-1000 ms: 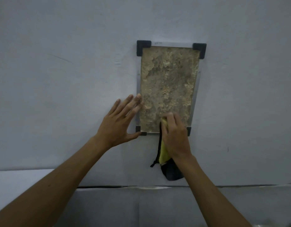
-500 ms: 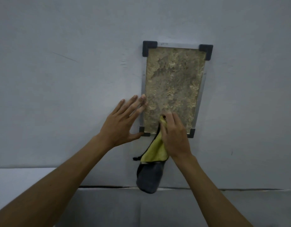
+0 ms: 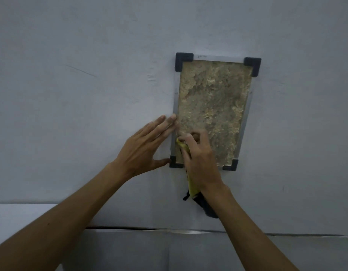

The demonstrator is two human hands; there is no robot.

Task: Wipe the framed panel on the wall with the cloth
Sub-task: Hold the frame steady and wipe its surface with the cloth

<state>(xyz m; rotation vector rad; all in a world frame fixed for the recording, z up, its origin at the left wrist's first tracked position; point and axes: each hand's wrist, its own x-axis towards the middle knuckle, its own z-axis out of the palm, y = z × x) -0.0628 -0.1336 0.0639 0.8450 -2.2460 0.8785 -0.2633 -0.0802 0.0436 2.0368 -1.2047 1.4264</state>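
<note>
Where wall [image 3: 71,114] meets ledge [image 3: 286,255], framed panel [image 3: 214,106] hangs; pale grey.

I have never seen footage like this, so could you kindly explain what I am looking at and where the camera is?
No machine here: a person wears a camera on the head, looking forward and down at two bare arms. On the grey wall hangs a framed panel with black corner pieces. The left hand lies flat on the wall, fingertips at the frame's left edge. The right hand presses a yellow and dark cloth against the panel's lower left part; the cloth's end hangs below the frame.
</note>
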